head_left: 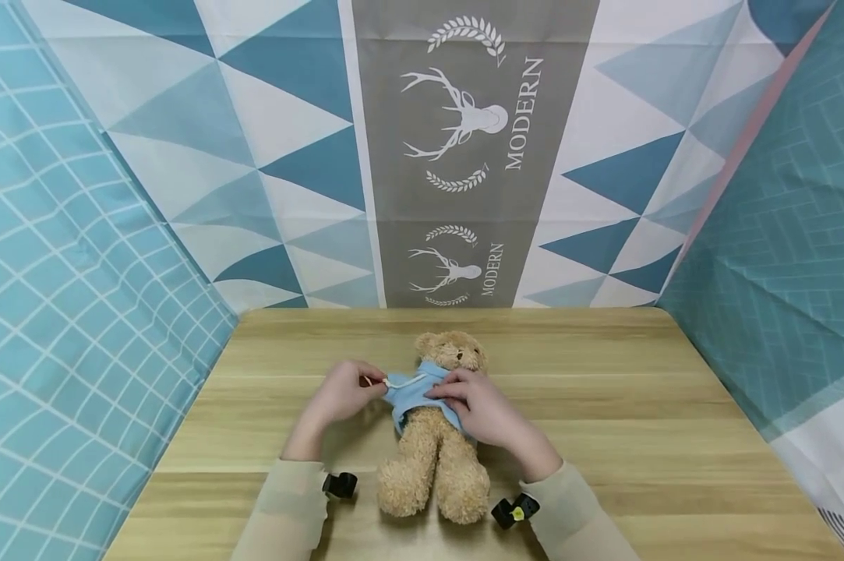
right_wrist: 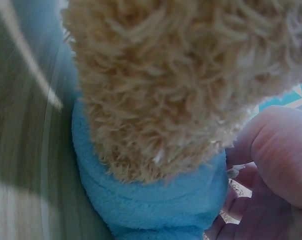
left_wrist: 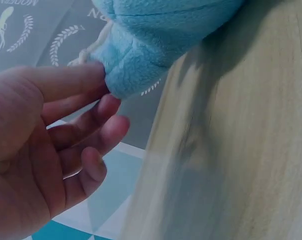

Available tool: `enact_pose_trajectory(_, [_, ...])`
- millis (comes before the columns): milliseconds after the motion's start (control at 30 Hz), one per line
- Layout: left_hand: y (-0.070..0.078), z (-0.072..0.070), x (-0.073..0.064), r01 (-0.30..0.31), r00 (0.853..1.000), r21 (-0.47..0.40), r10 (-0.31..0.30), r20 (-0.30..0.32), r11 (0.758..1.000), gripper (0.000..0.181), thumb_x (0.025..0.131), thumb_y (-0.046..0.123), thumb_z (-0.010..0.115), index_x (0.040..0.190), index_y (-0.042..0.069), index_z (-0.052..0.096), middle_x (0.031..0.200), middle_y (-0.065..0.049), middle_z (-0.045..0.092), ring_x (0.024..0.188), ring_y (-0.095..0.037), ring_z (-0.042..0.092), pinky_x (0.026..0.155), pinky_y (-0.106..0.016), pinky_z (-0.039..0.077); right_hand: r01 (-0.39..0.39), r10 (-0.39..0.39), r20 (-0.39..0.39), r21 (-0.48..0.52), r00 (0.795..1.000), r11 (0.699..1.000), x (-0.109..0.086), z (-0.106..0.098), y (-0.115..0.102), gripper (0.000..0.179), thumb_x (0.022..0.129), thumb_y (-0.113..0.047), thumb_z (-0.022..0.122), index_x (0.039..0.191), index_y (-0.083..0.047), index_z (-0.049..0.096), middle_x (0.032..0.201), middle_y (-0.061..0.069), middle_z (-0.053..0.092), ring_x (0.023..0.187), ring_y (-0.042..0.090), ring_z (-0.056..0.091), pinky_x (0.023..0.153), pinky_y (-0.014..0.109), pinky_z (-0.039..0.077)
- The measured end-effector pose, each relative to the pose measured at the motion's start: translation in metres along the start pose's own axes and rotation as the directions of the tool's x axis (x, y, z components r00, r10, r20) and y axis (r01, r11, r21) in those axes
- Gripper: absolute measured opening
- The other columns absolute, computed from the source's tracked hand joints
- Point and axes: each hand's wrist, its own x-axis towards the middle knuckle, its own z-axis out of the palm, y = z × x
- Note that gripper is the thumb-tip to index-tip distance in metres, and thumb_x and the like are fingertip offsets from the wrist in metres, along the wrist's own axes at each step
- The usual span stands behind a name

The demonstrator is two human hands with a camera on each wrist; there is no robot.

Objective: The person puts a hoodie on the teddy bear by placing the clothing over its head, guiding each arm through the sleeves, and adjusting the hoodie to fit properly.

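A tan teddy bear (head_left: 432, 444) in a light blue top (head_left: 416, 393) lies on its back on the table, its head toward the wall. My left hand (head_left: 346, 389) pinches the sleeve end on the bear's left-of-view side, near a white cord (head_left: 411, 380); the left wrist view shows thumb and finger on the blue cloth (left_wrist: 136, 70). Over the bear's chest, my right hand (head_left: 481, 405) grips the other side of the top. In the right wrist view a furry leg (right_wrist: 156, 100) blocks much of the scene, and the right hand's fingertips are partly hidden.
The wooden table (head_left: 604, 436) extends around the bear on both sides. Patterned cloth with deer prints (head_left: 457, 117) hangs behind it, with blue gridded cloth (head_left: 78, 234) at left and teal cloth (head_left: 800, 234) at right. A small black device (head_left: 516, 511) sits at each wrist.
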Motion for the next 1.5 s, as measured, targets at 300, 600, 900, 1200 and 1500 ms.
enact_pose_trajectory(300, [-0.003, 0.005, -0.006, 0.004, 0.997, 0.023, -0.006, 0.080, 1.000, 0.027, 0.090, 0.009, 0.083, 0.115, -0.003, 0.079, 0.094, -0.002, 0.075, 0.078, -0.013, 0.065, 0.069, -0.030, 0.057, -0.009, 0.009, 0.011, 0.019, 1.000, 1.000, -0.005, 0.005, 0.000, 0.036, 0.103, 0.004, 0.062, 0.124, -0.018, 0.081, 0.126, 0.009, 0.067, 0.121, 0.034, 0.063, 0.104, 0.056, 0.049])
enact_pose_trajectory(600, [-0.005, 0.015, -0.006, -0.007, 0.996, 0.055, 0.002, 0.095, 0.998, 0.017, 0.090, 0.005, 0.080, 0.105, -0.002, 0.081, 0.089, -0.002, 0.074, 0.075, -0.011, 0.062, 0.069, -0.030, 0.054, 0.001, -0.001, 0.001, 0.029, 1.000, 1.000, -0.004, 0.006, 0.000, 0.033, 0.102, 0.005, 0.064, 0.113, -0.018, 0.084, 0.123, 0.006, 0.068, 0.117, 0.031, 0.065, 0.100, 0.051, 0.052])
enact_pose_trajectory(900, [-0.001, 0.021, -0.004, 0.000, 0.998, 0.039, -0.002, 0.056, 0.999, 0.016, 0.085, 0.008, 0.079, 0.076, 0.011, 0.067, 0.067, 0.003, 0.059, 0.056, -0.010, 0.046, 0.054, -0.026, 0.041, -0.001, 0.001, 0.000, -0.005, 1.000, 1.000, -0.004, 0.004, 0.000, 0.030, 0.102, 0.007, 0.062, 0.103, -0.016, 0.080, 0.119, 0.006, 0.066, 0.115, 0.031, 0.064, 0.104, 0.054, 0.049])
enact_pose_trajectory(1200, [0.002, 0.020, 0.000, 0.116, 0.993, -0.149, -0.111, 0.041, 0.982, 0.004, 0.089, 0.007, 0.073, 0.086, 0.006, 0.071, 0.075, -0.006, 0.066, 0.061, -0.020, 0.065, 0.056, -0.029, 0.051, 0.007, -0.005, 0.028, -0.082, 1.000, 0.997, -0.004, 0.001, -0.002, 0.032, 0.101, 0.010, 0.054, 0.097, -0.017, 0.070, 0.116, 0.007, 0.062, 0.118, 0.033, 0.061, 0.110, 0.061, 0.041])
enact_pose_trajectory(1500, [-0.006, 0.004, 0.000, 0.110, 0.991, -0.370, -0.130, -0.031, 0.922, 0.028, 0.095, -0.008, 0.059, 0.077, 0.008, 0.045, 0.071, -0.007, 0.054, 0.060, -0.018, 0.053, 0.058, -0.028, 0.046, 0.027, -0.025, 0.041, -0.050, 0.999, 0.998, -0.005, -0.003, -0.001, 0.038, 0.100, 0.012, 0.050, 0.090, -0.021, 0.064, 0.113, 0.003, 0.059, 0.119, 0.030, 0.059, 0.110, 0.060, 0.041])
